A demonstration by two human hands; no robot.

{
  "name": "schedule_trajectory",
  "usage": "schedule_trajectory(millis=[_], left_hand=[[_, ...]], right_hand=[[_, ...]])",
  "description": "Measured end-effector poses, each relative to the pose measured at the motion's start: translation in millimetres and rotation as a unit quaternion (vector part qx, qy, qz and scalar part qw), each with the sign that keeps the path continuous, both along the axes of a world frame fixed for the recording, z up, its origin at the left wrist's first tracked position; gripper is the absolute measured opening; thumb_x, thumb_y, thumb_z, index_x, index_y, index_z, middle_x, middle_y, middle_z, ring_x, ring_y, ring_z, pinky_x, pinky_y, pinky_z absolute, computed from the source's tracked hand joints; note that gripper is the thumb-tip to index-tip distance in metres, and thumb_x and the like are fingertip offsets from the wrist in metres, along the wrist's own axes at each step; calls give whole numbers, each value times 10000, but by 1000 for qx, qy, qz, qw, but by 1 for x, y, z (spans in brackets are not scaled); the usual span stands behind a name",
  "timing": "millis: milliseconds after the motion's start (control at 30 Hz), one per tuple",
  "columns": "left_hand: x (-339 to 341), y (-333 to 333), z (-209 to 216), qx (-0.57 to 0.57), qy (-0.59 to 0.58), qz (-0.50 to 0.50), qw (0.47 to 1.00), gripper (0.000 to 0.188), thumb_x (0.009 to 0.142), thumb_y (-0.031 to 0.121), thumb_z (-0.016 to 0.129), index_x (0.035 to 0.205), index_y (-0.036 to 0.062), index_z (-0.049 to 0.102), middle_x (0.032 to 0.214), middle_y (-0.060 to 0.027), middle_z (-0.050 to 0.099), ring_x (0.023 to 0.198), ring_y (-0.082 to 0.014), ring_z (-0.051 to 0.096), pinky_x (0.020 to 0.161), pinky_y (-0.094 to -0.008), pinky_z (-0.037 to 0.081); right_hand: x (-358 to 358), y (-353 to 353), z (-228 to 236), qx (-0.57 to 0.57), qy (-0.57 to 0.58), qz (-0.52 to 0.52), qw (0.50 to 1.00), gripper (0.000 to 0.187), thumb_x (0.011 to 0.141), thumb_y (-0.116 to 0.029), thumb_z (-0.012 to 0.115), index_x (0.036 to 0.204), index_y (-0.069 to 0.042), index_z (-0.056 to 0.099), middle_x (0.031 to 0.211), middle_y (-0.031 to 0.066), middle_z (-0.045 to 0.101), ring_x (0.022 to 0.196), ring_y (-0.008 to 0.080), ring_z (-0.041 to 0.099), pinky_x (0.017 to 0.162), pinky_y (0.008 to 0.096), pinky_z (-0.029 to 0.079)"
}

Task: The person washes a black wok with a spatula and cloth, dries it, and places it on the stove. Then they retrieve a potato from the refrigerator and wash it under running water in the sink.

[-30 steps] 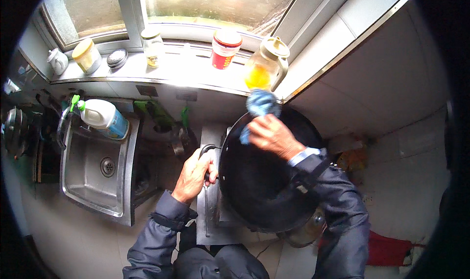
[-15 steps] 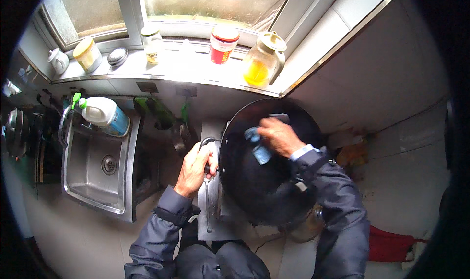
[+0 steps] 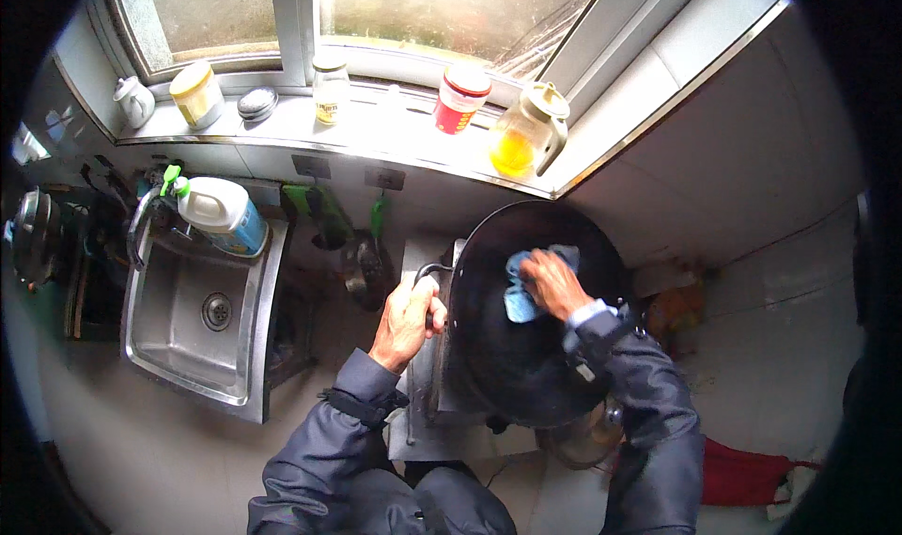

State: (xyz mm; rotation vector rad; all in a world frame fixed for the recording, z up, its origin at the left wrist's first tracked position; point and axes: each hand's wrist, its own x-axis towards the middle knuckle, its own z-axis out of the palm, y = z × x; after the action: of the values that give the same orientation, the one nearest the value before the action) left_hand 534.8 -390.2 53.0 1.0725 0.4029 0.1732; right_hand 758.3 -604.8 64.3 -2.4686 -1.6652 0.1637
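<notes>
Compared with 1 s ago, when it was at the far rim of the black wok [image 3: 526,380], the blue cloth [image 3: 520,304] is now down inside the wok, a little left of its centre; against 0.5 s ago, the right hand [image 3: 556,283] sits slightly nearer the wok's middle. The left hand [image 3: 410,324] has kept its place at the wok's left side, and the whole view has shifted a little, carrying the sink [image 3: 188,295] left of the wok and the pitcher [image 3: 528,126] beyond it rightward in the picture. The right hand reaches in over the wok's right near side, back upward, its fingers bent down and gathered on the cloth, which spreads out past them on 2 sides; whether the cloth presses on the metal is hard to tell. The left hand is closed in a fist around the wok's loop handle [image 3: 434,268], with its forearm rising from the near left of the wok. The 2 dark sleeves [image 3: 648,385] end in straps near the wrists.
</notes>
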Motion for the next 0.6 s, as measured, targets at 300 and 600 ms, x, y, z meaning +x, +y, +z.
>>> schedule_trajectory(millis=[300,600], left_hand=[[3,3,-8,-7,-24,-19,1000,297,1100,354,453,1038,71,521,696,-45,601,594,-118,557,531,-272,429],[-38,13,25,51,-41,128,990,369,1080,309,560,1323,32,543,1150,-112,644,906,-142,637,659,-238,526]], right_hand=[[-116,10,66,57,724,-149,671,255,929,-102,728,1149,-55,609,1042,39,684,957,133,655,867,313,545],[-181,-3,188,295,433,-235,819,671,957,-289,688,1535,-71,426,1403,163,620,1274,307,634,1113,429,497]])
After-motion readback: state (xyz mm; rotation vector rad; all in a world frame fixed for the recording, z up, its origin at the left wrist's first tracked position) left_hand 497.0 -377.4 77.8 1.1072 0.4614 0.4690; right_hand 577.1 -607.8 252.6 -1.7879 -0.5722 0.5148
